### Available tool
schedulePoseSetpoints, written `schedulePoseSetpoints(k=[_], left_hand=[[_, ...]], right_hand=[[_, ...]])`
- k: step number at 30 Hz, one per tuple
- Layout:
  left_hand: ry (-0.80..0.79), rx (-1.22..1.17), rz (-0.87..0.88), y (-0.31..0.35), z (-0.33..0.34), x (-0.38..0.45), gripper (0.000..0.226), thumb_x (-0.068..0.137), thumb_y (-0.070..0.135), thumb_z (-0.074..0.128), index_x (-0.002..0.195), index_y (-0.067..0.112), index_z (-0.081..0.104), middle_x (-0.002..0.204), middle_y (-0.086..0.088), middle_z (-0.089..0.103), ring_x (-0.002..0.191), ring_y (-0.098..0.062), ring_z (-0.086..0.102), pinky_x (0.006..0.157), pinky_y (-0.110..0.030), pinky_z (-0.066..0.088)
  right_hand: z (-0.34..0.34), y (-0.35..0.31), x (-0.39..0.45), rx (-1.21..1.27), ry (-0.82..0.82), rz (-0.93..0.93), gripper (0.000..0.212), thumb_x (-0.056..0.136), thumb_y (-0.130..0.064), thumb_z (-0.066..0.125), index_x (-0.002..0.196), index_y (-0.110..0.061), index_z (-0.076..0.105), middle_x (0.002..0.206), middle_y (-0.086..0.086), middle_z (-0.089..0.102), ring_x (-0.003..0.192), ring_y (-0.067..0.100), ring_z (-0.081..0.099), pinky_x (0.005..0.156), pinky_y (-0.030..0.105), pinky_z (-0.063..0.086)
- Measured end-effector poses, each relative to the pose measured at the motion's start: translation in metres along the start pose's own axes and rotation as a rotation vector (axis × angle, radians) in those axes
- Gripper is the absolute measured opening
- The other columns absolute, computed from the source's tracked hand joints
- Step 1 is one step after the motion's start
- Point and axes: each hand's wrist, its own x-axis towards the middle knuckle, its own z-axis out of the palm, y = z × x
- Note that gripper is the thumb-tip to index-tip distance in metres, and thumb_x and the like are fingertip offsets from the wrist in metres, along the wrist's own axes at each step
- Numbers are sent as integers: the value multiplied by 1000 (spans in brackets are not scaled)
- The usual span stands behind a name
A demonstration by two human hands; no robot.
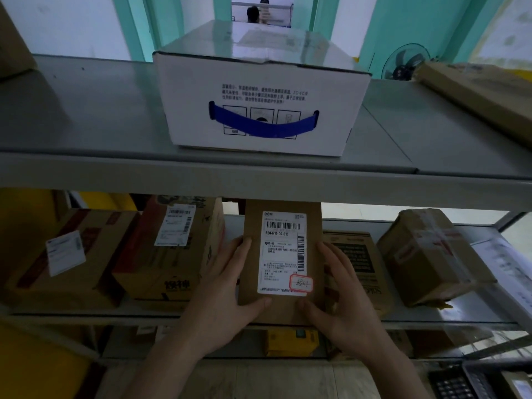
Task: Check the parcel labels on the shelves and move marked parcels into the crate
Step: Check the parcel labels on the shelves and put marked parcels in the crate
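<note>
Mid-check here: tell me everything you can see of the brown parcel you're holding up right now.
The brown parcel is a flat, plain cardboard pack held upright in front of the middle shelf, its top edge hidden behind the upper shelf's front. A white shipping label with barcodes and the code 520-H16-00-013 covers most of its face; a red-bordered sticker with handwriting sits at the label's lower right corner. The left hand and right hand grip its side edges, thumbs on the front.

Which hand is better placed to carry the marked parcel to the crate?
Right, probably. Both hands grip the parcel, but the crate lies low on the right, nearer the right hand than the left hand.
</note>
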Motion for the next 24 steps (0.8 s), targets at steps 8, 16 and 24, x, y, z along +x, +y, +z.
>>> schedulePoseSetpoints(k=[8, 16, 24], left_hand=[[1, -21, -5, 0, 1, 0, 106, 82, 43, 75, 138, 57, -14, 133, 54, -22, 144, 7, -1, 117, -19, 10], [-24, -53, -42, 3, 4, 1, 106, 83, 43, 74, 140, 55, -14, 133, 54, -22, 137, 14, 4, 107, -5, 7], [-146, -121, -57, 24, 38, 8, 109, 82, 48, 73, 146, 47, -15, 136, 45, -14, 122, 23, -1, 84, 14, -2]], right_hand=[[1, 3, 0, 11, -7, 10, 96, 78, -29, 80, 146, -50, 15, 151, -34, 12, 136, -7, 31, 102, 30, 51], [3, 1, -2, 110, 34, 44, 96, 69, -51, 74, 146, -55, 17, 149, -27, 30, 133, -1, 42, 100, 31, 52], [-16, 12, -40, 352, 81, 226, 91, 83, -12, 78, 148, -45, 24, 132, -19, 58, 122, 4, 57, 90, 29, 56]])
